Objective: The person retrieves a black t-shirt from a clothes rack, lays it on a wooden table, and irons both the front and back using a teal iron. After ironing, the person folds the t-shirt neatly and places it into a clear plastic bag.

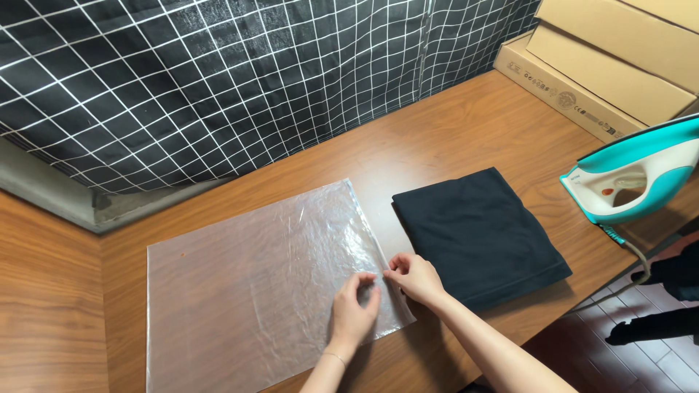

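Clear plastic bag [255, 284] lies flat, empty; left hand [354, 309] and right hand [413, 278] pinch its edge.

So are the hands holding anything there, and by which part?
Both hands, left and right, pinch the clear, crinkled plastic bag at its right-hand edge, nearest the folded black cloth.

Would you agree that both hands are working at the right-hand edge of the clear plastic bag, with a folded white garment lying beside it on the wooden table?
Not quite: the head view shows the folded garment is black, not white. Otherwise yes: the left hand and right hand are at the right-hand edge of the clear plastic bag, and the garment lies beside it on the wooden table.
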